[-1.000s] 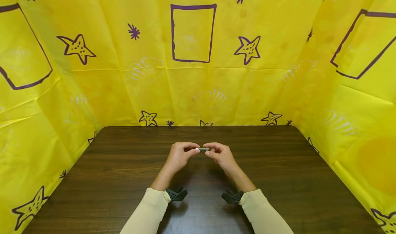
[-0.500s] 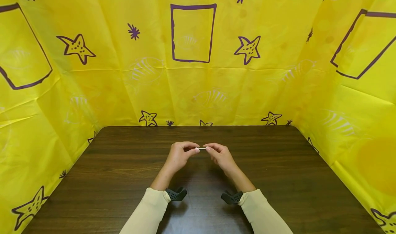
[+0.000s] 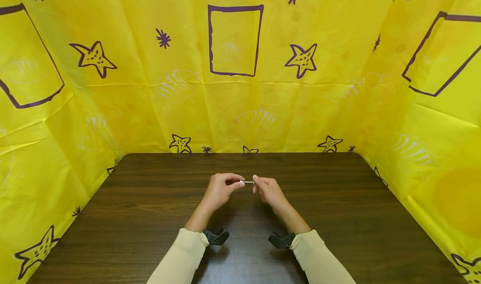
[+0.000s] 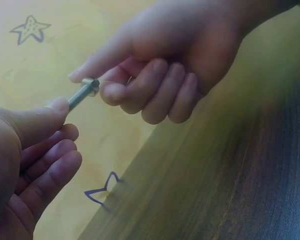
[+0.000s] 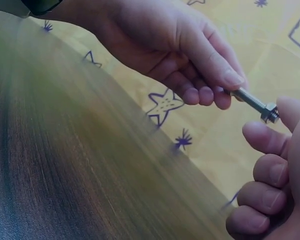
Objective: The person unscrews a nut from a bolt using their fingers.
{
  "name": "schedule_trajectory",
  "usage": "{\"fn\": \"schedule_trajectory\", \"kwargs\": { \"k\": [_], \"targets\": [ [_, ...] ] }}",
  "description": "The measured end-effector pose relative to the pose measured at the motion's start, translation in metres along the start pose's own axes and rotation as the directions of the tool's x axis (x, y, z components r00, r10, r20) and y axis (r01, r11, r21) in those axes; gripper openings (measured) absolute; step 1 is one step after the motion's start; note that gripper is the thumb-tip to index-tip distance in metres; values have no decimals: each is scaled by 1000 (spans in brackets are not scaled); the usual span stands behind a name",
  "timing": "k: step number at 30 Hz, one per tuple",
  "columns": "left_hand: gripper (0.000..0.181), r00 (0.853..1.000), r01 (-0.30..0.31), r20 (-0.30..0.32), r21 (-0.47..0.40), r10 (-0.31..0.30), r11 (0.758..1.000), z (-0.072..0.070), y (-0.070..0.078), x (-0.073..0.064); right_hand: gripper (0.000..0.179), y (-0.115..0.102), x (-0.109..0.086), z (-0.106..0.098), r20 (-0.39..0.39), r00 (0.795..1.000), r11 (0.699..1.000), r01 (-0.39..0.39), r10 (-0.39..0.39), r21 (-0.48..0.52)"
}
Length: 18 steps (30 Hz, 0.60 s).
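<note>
Hands: two, a left hand [image 3: 218, 191] and a right hand [image 3: 271, 191], facing each other over the table [image 3: 150, 234].
Bolts: one thin silver bolt [image 5: 250, 101], lying flat in the air between the two hands, near the middle of the table.
Nuts: one nut [image 5: 267, 114], on the bolt near its right-hand end, with a bit of screw poking out past it.
Left grip: thumb and pointing finger pinch one end of the bolt; the other three fingers are loosely bent.
Right grip: thumb and pointing finger hold the nut between them, one on each side; the other three fingers are curled in. How hard they press, I cannot tell.
Arms: two pale sleeves [image 3: 178, 257], two dark wrist bands [image 3: 216, 237].
Cloth: yellow cloth [image 3: 240, 96] on three sides, with many stars [image 3: 302, 61] and three big purple boxes [image 3: 235, 41], two cut off at the edges.
Changed: half a second ago the right thumb covered the nut; now it has slid farther forward, and the nut end peeks out.
Same: the left hand keeps its pinch in nearly the same spot.
</note>
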<state>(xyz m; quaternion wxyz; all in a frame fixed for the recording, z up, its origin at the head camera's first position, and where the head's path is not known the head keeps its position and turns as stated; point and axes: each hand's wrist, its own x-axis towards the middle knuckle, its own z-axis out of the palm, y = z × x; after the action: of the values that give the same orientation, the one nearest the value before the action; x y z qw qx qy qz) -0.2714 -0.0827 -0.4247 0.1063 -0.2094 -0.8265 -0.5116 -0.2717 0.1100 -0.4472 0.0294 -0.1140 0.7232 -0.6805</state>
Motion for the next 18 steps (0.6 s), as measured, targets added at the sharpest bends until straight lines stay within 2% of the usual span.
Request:
{"fn": "schedule_trajectory", "kwargs": {
  "k": [6,12,18],
  "targets": [
    [11,1000,-8,10,3,7,1000,0,1,0,45,-2,-1,-2,39,999,997,-31,28,75],
    [12,1000,-3,10,-2,3,1000,1,0,0,43,-7,-2,-5,95,995,993,-52,43,103],
    [13,1000,2,11,2,-2,1000,0,0,0,35,-30,-12,-1,108,993,992,-50,38,112]
  ]
}}
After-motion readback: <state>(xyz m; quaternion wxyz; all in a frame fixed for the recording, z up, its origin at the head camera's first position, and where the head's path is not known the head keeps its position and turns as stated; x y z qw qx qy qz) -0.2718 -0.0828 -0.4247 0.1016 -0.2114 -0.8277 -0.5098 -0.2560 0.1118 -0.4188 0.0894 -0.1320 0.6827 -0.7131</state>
